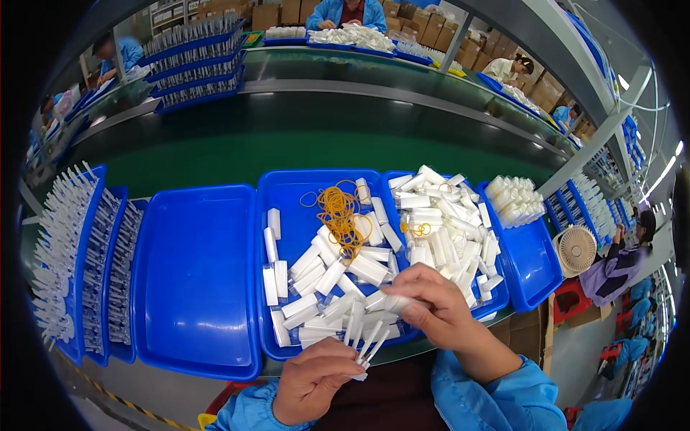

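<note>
My left hand (316,377) is closed around several thin white sticks (372,340), which fan upward from its fingers at the near edge of a blue tray (287,188). Just to the right and farther off, my right hand (438,305) pinches a small white piece (397,302), blurred by motion, above that tray's right side. Many loose white blocks (310,276), some with clear ends, lie in the tray. A tangle of yellow-brown rubber bands (338,208) rests on top of them. The fingertips of my left hand are partly hidden.
A bare blue tray (198,273) is at the left, beside stacked trays of clear and white tubes (86,258). More white blocks (445,215) heap in a tray at right. Beyond runs a green conveyor belt (309,136). A small fan (576,250) stands right; co-workers sit opposite.
</note>
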Available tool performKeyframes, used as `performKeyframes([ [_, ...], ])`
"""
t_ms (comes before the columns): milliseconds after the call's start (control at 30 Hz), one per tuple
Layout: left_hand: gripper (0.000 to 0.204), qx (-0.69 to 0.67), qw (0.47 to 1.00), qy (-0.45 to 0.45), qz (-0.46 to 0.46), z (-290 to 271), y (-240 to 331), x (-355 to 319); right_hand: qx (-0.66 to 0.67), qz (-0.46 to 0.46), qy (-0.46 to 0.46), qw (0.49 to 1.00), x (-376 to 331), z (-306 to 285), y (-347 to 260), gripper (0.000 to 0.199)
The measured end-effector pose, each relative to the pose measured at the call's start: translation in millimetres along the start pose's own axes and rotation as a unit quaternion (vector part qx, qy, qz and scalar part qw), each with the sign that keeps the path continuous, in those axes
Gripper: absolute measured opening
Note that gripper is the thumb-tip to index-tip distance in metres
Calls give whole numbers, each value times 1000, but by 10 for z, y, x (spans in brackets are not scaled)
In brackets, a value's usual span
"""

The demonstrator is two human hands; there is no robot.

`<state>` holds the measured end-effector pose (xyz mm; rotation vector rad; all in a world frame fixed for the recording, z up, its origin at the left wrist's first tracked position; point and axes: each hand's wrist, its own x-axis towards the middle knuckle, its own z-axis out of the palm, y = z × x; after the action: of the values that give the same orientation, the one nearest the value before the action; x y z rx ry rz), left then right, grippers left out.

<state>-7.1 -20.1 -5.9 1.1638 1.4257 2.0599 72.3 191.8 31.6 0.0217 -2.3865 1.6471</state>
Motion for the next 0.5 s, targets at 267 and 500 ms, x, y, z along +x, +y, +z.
performKeyframes([
  [267, 10, -49, 997, -44, -38, -21, -49, 21, 319, 51, 16, 946, -27, -8, 202, 14],
  [500, 10, -59, 995, -54, -57, -46, -55, 22, 440, 148, 28, 885, 15, 62, 155, 9],
])
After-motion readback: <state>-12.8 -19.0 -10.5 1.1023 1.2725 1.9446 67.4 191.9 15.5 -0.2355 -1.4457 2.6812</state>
